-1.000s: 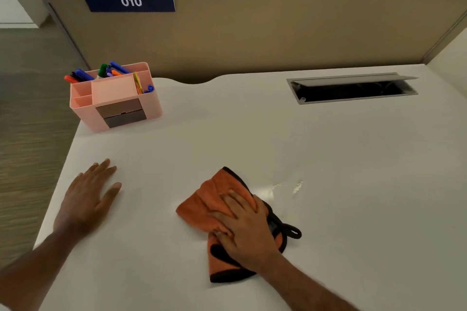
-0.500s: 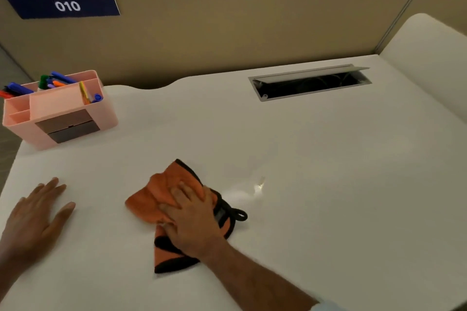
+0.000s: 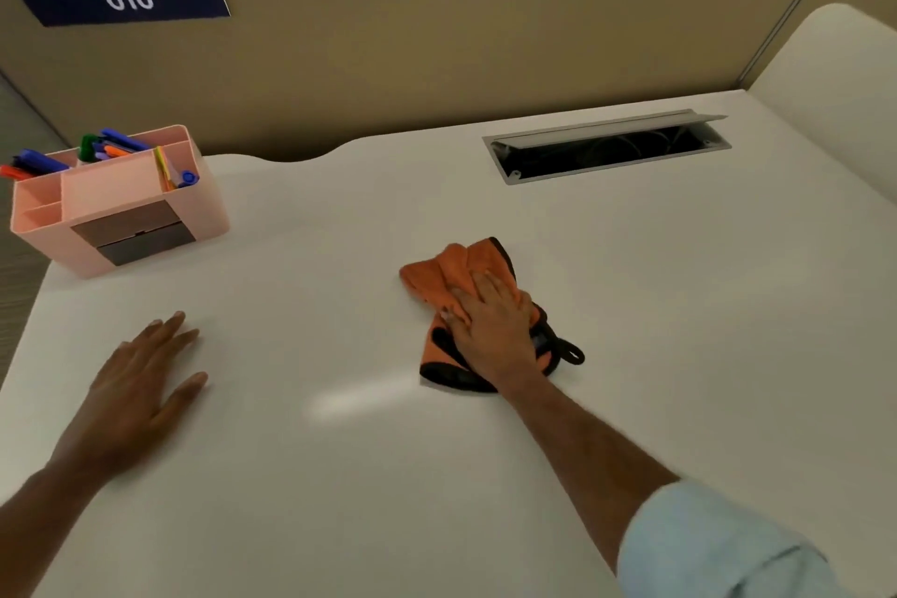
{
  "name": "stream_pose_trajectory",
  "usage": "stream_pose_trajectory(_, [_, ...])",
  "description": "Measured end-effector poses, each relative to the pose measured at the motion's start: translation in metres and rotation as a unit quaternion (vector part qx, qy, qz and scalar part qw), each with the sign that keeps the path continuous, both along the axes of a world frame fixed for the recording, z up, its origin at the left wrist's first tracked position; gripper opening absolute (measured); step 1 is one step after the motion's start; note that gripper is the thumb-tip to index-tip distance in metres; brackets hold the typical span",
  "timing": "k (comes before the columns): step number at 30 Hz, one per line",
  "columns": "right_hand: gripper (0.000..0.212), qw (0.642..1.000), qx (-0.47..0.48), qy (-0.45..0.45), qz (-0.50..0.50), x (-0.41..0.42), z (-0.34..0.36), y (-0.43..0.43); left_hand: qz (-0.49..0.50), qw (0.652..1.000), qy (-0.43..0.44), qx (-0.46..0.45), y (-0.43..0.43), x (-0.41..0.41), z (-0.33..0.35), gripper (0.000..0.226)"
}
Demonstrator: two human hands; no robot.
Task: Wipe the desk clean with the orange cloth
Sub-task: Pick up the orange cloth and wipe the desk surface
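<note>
An orange cloth [image 3: 439, 274] with black trim and a black hanging loop lies bunched on the white desk [image 3: 655, 306], near its middle. My right hand [image 3: 495, 330] presses flat on top of the cloth, fingers pointing away from me and covering its centre. My left hand [image 3: 143, 379] rests palm down on the bare desk at the left, fingers spread, holding nothing.
A pink desk organiser [image 3: 116, 204] with pens and markers stands at the back left corner. An open cable hatch [image 3: 606, 151] is cut into the desk at the back right. A beige partition [image 3: 437, 53] with a "010" sign closes the far edge. The desk's left edge drops off beside my left hand.
My right hand has pushed the cloth away from me and to the right across the desk. My left hand stays flat on the desk. The view has shifted as my head moved.
</note>
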State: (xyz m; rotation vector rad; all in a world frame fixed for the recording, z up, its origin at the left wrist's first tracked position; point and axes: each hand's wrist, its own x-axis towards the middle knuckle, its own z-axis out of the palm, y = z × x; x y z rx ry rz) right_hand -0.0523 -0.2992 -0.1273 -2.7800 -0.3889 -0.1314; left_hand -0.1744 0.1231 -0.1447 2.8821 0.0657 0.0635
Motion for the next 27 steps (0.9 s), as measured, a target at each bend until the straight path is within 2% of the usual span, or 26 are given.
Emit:
stream_pose_trajectory(2, [0.048,1.0,0.001,-0.008,0.026,0.004,0.004,0.029,-0.007,1.0,0.001,0.014,-0.006,0.001,0.0,0.073])
stream_pose_trajectory(5, [0.046,0.99,0.01,-0.025,0.139,-0.029,-0.001,0.053,0.008,1.0,0.007,0.015,-0.013,0.003,-0.004,0.073])
stream_pose_trajectory(7, [0.041,0.977,0.027,-0.013,0.211,-0.067,-0.008,0.048,0.047,0.999,0.002,-0.002,-0.017,0.005,-0.004,0.074])
stream_pose_trajectory(9, [0.038,0.972,0.045,-0.002,0.229,-0.095,-0.012,0.025,0.081,0.997,-0.004,-0.02,-0.021,0.006,-0.002,0.073])
stream_pose_trajectory(12, [0.037,0.984,0.028,-0.027,0.172,-0.101,-0.015,-0.034,0.091,0.996,-0.001,-0.019,-0.017,0.007,-0.001,0.075])
stream_pose_trajectory(15, [0.04,0.996,-0.012,-0.062,0.06,-0.071,-0.012,-0.084,0.09,0.996,0.009,-0.013,-0.012,0.007,-0.003,0.075])
stream_pose_trajectory(18, [0.044,0.997,-0.036,-0.047,-0.052,-0.016,-0.006,-0.094,0.07,0.997,0.025,-0.009,-0.008,0.008,-0.007,0.074])
stream_pose_trajectory(20, [0.048,0.994,-0.053,-0.035,-0.089,0.025,-0.004,-0.086,0.061,0.998,0.034,-0.007,-0.006,0.007,-0.011,0.075])
stream_pose_trajectory(24, [0.056,0.993,-0.092,0.011,-0.066,0.073,0.001,-0.041,0.064,0.997,0.033,0.01,-0.012,0.007,-0.013,0.076])
stream_pose_trajectory(27, [0.054,0.996,-0.086,0.011,0.037,0.058,0.003,0.001,0.063,0.997,0.036,0.014,-0.022,0.009,-0.01,0.077])
